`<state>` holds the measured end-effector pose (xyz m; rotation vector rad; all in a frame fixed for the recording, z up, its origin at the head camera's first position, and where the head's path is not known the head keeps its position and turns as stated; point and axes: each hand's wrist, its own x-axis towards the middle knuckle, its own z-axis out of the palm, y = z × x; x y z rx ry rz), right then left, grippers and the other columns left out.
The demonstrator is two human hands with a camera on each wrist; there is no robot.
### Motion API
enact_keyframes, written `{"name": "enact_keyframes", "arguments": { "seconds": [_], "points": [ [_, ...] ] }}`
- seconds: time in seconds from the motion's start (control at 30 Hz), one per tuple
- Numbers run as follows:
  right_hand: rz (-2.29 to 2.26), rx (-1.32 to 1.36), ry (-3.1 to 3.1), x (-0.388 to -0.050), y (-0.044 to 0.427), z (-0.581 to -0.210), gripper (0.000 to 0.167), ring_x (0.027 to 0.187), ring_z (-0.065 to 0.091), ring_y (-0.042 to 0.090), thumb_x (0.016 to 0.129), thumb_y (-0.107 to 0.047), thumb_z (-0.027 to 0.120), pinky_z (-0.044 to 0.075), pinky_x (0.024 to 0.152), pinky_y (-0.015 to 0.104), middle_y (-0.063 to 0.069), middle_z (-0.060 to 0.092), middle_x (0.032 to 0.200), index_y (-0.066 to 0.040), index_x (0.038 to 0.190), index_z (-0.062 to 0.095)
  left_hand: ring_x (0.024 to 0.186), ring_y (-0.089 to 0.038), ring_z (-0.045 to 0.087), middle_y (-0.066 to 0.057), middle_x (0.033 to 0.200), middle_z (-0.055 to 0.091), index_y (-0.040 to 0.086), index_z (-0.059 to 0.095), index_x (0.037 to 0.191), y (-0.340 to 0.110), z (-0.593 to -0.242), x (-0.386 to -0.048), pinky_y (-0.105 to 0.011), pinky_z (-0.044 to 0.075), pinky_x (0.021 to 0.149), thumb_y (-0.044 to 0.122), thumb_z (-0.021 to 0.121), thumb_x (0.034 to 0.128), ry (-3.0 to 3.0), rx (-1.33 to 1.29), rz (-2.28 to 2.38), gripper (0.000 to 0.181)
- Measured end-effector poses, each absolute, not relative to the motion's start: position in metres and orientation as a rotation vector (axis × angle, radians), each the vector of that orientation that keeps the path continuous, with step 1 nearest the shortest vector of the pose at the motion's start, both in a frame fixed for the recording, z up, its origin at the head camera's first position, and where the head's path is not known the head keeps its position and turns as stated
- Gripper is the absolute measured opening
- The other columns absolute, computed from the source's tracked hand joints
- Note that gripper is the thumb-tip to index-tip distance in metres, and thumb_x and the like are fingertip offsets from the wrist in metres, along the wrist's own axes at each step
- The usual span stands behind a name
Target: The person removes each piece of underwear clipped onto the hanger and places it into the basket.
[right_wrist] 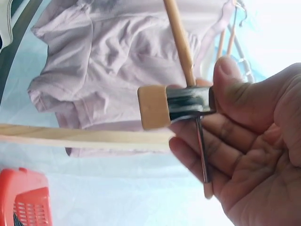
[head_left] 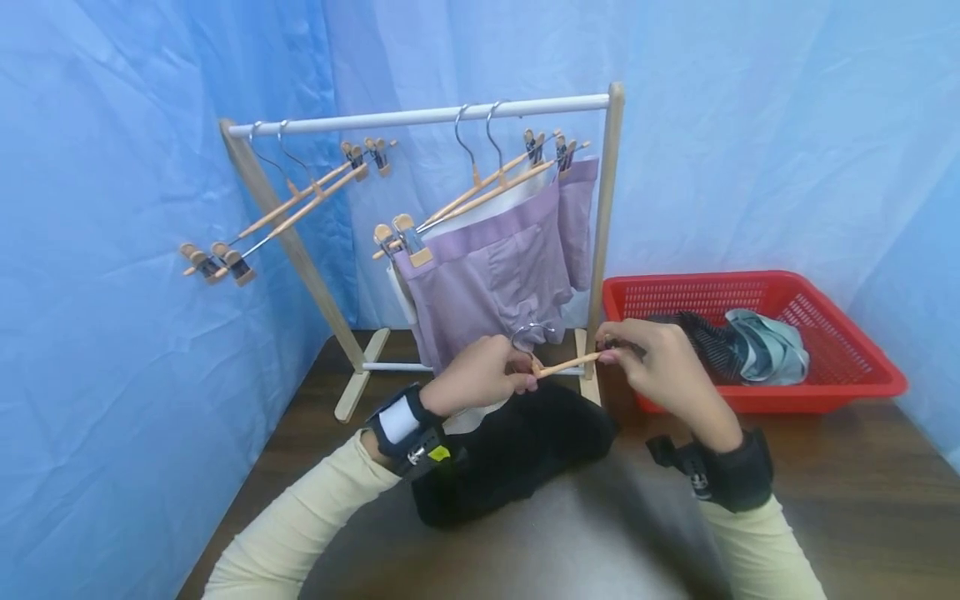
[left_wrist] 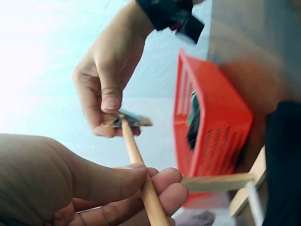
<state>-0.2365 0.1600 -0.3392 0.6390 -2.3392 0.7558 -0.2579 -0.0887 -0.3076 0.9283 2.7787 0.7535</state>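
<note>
A wooden clip hanger (head_left: pixel 567 365) is held in the air between both hands. The left hand (head_left: pixel 480 375) pinches its bar close to the hook; in the left wrist view the thumb of the left hand (left_wrist: pixel 94 183) lies across the bar (left_wrist: pixel 149 200). At the other end the right hand (head_left: pixel 663 367) grips a clip. That clip (right_wrist: pixel 176 106) shows close up in the right wrist view, with the thumb of the right hand (right_wrist: pixel 254 127) on its metal and wood end. Below the hanger, black cloth (head_left: pixel 517 454) lies on the table.
A rack (head_left: pixel 420 117) stands behind, carrying two bare clip hangers (head_left: pixel 300 204) on the left and two on the right with lilac shorts (head_left: pixel 495 267) and a white garment behind. A red basket (head_left: pixel 847 333) with dark striped and pale green cloth (head_left: pixel 772 350) is at the right.
</note>
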Motion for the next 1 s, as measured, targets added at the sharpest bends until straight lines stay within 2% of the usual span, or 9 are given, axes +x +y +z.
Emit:
{"name": "enact_keyframes", "arguments": {
  "seconds": [0.23,0.37,0.53,0.67,0.77,0.93,1.0],
  "points": [
    [0.794,0.707,-2.377,-0.24,0.167,-0.339,0.026,0.072,0.061,0.016,0.08,0.0,0.084,0.056,0.066,0.028,0.009,0.075,0.091,-0.003,0.104,0.075,0.071,-0.011,0.073,-0.008,0.089,0.079,0.001,0.076,0.106,-0.087,-0.301,-0.263,-0.02,0.055,0.062,0.007,0.073,0.0931,2.534,0.854,0.861,0.015],
    [0.832,0.722,-2.437,-0.239,0.168,-0.336,0.027,0.077,0.063,0.019,0.082,0.002,0.081,0.061,0.073,0.036,0.011,0.075,0.095,-0.003,0.107,0.073,0.073,-0.014,0.074,-0.009,0.088,0.078,0.0,0.076,0.106,-0.084,-0.3,-0.265,-0.024,0.06,0.069,0.004,0.074,0.092,2.447,0.853,0.894,0.015],
    [0.839,0.695,-2.449,-0.237,0.167,-0.334,0.033,0.085,0.069,0.028,0.085,0.002,0.078,0.062,0.081,0.049,0.018,0.075,0.106,0.0,0.118,0.071,0.074,-0.018,0.075,-0.011,0.088,0.078,-0.003,0.074,0.107,-0.079,-0.297,-0.265,-0.028,0.062,0.07,0.0,0.069,0.0937,2.355,0.774,0.968,0.014],
    [0.816,0.666,-2.377,-0.235,0.165,-0.334,0.042,0.101,0.071,0.037,0.085,0.004,0.078,0.059,0.089,0.054,0.021,0.073,0.118,0.002,0.125,0.068,0.074,-0.016,0.074,-0.013,0.09,0.078,-0.005,0.073,0.108,-0.075,-0.297,-0.267,-0.028,0.061,0.068,0.0,0.067,0.095,2.295,0.693,1.03,0.015],
    [0.79,0.631,-2.311,-0.232,0.164,-0.333,0.049,0.112,0.069,0.039,0.083,0.004,0.079,0.056,0.093,0.055,0.021,0.07,0.125,0.0,0.13,0.066,0.074,-0.015,0.074,-0.013,0.091,0.078,-0.004,0.073,0.107,-0.073,-0.297,-0.27,-0.03,0.062,0.07,0.0,0.067,0.0952,2.269,0.637,1.069,0.014],
    [0.791,0.584,-2.189,-0.211,0.161,-0.323,0.056,0.122,0.065,0.035,0.083,0.001,0.081,0.054,0.099,0.052,0.016,0.069,0.13,-0.006,0.135,0.064,0.073,-0.015,0.074,-0.014,0.092,0.077,-0.003,0.07,0.104,-0.073,-0.295,-0.272,-0.034,0.064,0.075,0.001,0.068,0.0949,2.212,0.554,1.156,0.01],
    [0.78,0.602,-2.144,-0.2,0.158,-0.318,0.057,0.122,0.066,0.032,0.081,0.0,0.082,0.053,0.102,0.041,0.013,0.07,0.13,-0.008,0.135,0.065,0.073,-0.015,0.074,-0.015,0.093,0.077,-0.003,0.069,0.102,-0.073,-0.293,-0.272,-0.034,0.064,0.076,0.002,0.068,0.0951,2.189,0.534,1.18,0.008]
  ]
}}
